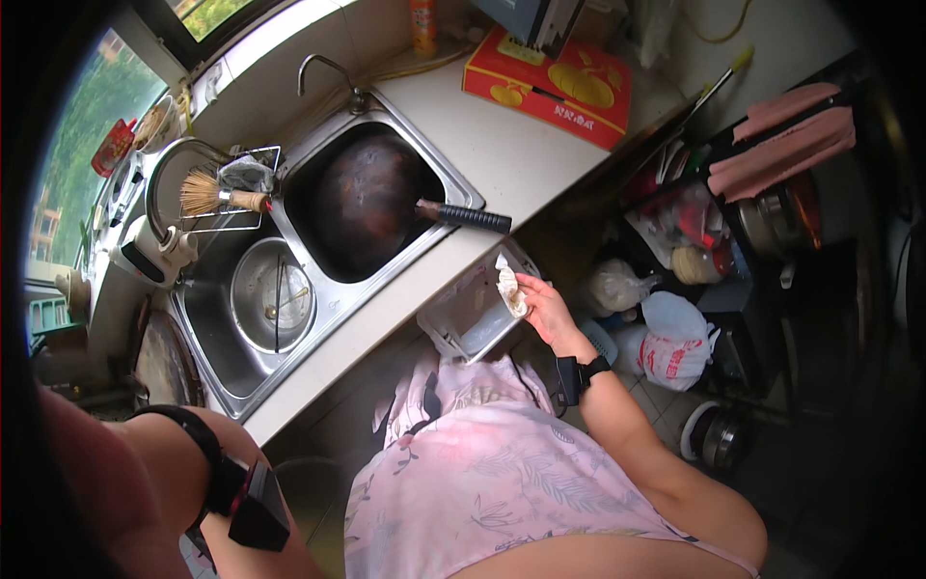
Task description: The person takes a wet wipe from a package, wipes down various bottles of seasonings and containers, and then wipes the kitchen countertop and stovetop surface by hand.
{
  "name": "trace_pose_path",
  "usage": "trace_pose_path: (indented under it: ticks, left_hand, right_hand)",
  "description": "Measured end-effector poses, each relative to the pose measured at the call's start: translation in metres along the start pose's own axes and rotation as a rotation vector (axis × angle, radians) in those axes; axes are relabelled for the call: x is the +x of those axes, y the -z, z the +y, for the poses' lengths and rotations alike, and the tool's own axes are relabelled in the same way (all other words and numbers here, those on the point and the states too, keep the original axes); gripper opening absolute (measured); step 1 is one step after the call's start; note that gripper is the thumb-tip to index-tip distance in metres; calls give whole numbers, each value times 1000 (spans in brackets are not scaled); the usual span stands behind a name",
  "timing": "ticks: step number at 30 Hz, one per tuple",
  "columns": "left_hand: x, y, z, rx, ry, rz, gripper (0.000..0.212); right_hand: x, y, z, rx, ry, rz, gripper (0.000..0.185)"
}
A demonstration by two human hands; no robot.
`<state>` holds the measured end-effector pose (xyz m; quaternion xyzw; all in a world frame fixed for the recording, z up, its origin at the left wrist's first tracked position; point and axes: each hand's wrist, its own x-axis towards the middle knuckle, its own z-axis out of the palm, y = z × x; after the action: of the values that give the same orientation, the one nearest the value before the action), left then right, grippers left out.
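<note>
In my right hand [548, 310] is a crumpled whitish piece of tissue or paper [512, 291], pinched between thumb and fingers. The hand hangs over a lined plastic bin [474, 341] below the counter edge. My left hand [94, 452] is raised close to the camera at the left edge, blurred, and its fingers cannot be made out. Between the arms, a blackened wok [376, 184] lies bottom up in the right sink basin, its black handle [474, 217] jutting over the counter edge. A metal bowl [249, 322] with a dark chopstick stands in the left basin.
A wire rack holds a bamboo brush [210, 197] by the faucet [318, 61]. On the counter sits a red cardboard box [557, 90]. To the right are a shelf with pink cloths [785, 152], a white plastic bag [676, 347] and a metal pot [723, 440] on the floor.
</note>
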<state>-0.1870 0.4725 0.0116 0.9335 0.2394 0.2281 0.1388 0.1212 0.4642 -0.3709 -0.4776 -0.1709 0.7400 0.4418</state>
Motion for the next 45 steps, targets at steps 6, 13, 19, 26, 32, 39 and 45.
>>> trace_pose_path:
  ticks: [6,13,19,26,32,39,45]
  left_hand:
    - [-24,-19,10,38,319,-184,16]
    - [-48,-94,-20,-132,585,-291,16]
    - [-51,-111,-40,-216,716,-331,17]
    - [-58,-116,-29,-277,826,-358,17]
    - [-34,-123,-38,-310,700,-347,18]
    - [14,-103,-22,-227,486,-267,19]
    - [31,-96,-15,-208,373,-203,19]
  right_hand:
    - [19,11,-48,-32,196,-49,35]
    - [109,-9,-117,-407,381,-25,27]
    - [247,-51,-147,-1073,743,-32,36]
    - [254,-72,-115,-1515,920,-416,50]
    - [182,-8,-115,-1508,986,-468,49]
    - [108,15,-80,-1368,968,-326,36]
    - [57,50,-46,-1042,495,-210,32]
